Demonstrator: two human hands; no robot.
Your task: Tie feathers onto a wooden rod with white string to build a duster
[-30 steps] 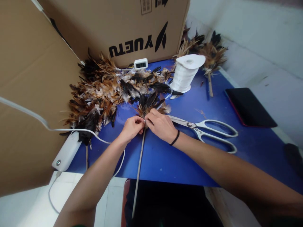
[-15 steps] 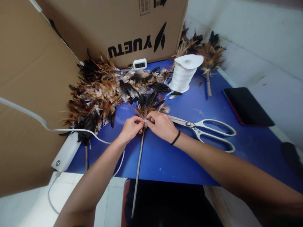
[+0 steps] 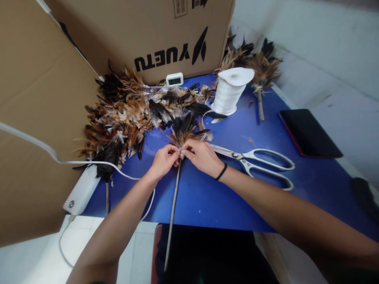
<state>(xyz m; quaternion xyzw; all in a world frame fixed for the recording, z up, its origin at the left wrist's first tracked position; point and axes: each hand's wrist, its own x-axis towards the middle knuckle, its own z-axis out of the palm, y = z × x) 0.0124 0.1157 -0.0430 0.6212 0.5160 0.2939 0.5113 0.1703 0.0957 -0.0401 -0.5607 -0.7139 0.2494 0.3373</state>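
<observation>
A feather duster (image 3: 185,132) with dark and brown feathers lies at the table's middle, its thin stick (image 3: 173,205) pointing toward my lap. At the base of the feathers, my left hand (image 3: 164,159) is closed in a pinch on the duster. From the right, my right hand (image 3: 203,156) pinches white ribbon at the same spot, fingertips nearly touching the left ones. Fingers partly hide the binding. The ribbon (image 3: 203,120) runs back to a white spool (image 3: 227,94). White-handled scissors (image 3: 248,157) lie right of my right hand, blade tips hidden behind it.
Feathered pieces (image 3: 127,110) are heaped at the left back, and more dusters (image 3: 263,67) lie at the right back. A phone (image 3: 309,132), a small digital clock (image 3: 174,79), a white power bank (image 3: 81,191) with cable and a large cardboard box (image 3: 118,35) surround the blue table (image 3: 213,205).
The ribbon between the spool and my right hand has shifted and bows out more. My right fingers have moved slightly at the binding; both hands stay in place.
</observation>
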